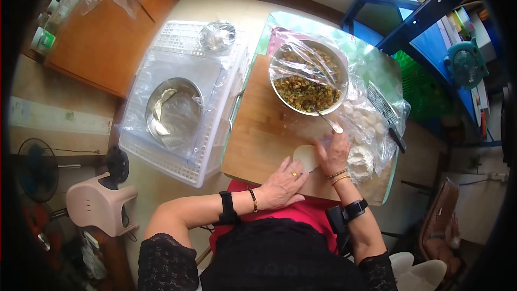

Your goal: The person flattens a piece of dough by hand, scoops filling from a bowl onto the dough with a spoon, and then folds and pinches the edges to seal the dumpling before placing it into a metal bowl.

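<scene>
A flat pale round of dough lies near the front edge of the wooden board. My left hand, with a ring on one finger, rests at its lower left edge, fingers stretched out. On its right side is my right hand, fingers apart, one touching the dough's edge; other fingertips are by the end of a spoon handle. That spoon leans out of a metal bowl of chopped filling, partly covered with clear plastic. Loose flour is heaped right of my right hand.
Pale dough pieces lie under plastic at the right, beside a black-handled slotted tool. A white plastic crate at the left carries a metal bowl with dough inside. A pink stool stands at the lower left.
</scene>
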A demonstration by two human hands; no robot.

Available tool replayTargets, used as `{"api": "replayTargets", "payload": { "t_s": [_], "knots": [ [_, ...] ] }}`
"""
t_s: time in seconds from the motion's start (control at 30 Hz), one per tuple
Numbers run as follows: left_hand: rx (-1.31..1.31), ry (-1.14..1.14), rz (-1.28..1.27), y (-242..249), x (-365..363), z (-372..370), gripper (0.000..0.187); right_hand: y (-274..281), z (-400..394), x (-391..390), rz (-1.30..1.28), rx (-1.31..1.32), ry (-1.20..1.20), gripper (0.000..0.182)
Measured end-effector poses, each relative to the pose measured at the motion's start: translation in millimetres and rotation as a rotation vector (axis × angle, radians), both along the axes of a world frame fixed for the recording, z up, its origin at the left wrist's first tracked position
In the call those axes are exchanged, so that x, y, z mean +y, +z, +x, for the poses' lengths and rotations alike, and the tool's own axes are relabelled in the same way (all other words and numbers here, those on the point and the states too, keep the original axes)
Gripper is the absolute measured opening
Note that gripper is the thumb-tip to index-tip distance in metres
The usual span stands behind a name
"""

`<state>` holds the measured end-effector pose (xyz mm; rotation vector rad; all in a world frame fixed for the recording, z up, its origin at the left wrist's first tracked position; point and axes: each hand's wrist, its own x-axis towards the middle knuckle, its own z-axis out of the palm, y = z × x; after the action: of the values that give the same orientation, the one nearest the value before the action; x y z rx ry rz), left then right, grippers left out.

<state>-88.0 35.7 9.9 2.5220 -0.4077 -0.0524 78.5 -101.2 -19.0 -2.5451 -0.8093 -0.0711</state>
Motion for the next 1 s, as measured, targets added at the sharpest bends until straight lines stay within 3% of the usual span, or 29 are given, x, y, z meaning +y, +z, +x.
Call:
{"api": "replayTargets", "payload": {
  "t_s": [0.13, 0.27, 0.33, 0.47, 0.5, 0.63, 0.77, 0.87, 0.9, 1.0],
  "knots": [
    [-0.013, 0.130, 0.052, -1.7, 0.0, 14.7, 0.071, 12.2, 1.6, -12.9, 0.219, 0.131, -0.020, 0.076],
    [-0.023, -0.014, 0.063, -0.2, -10.1, 22.9, 0.069, 29.6, -17.5, -28.4, 0.230, 0.087, 0.052, 0.075],
    [-0.068, -0.093, -0.046, 0.1, -20.3, 21.5, 0.067, 39.1, -34.4, -32.1, 0.095, -0.023, 0.169, 0.073],
    [0.134, -0.236, 0.026, 1.2, -18.6, 18.6, 0.062, 20.9, -59.9, -36.7, -0.215, -0.079, 0.126, 0.075],
    [0.012, -0.202, 0.010, 0.3, -15.5, 17.4, 0.062, 18.0, -51.6, -33.9, -0.156, -0.132, 0.084, 0.077],
    [-0.042, -0.180, -0.011, -2.3, -16.6, 17.0, 0.062, 9.4, -7.6, -41.0, -0.015, -0.013, -0.086, 0.078],
    [-0.035, -0.104, -0.002, -2.5, -18.3, 13.4, 0.064, 11.4, -5.3, -49.1, 0.067, 0.020, -0.043, 0.075],
    [-0.027, -0.101, 0.024, 5.0, -18.3, 13.0, 0.065, 28.5, -34.5, -38.5, 0.059, -0.009, 0.140, 0.077],
    [-0.010, -0.134, 0.072, 7.1, -17.4, 12.9, 0.065, 22.9, -46.8, -36.5, -0.058, -0.058, 0.194, 0.077],
    [0.036, -0.156, 0.058, 2.6, -14.8, 8.8, 0.066, 11.2, -55.5, -28.1, -0.173, -0.132, 0.124, 0.078]
  ]
}}
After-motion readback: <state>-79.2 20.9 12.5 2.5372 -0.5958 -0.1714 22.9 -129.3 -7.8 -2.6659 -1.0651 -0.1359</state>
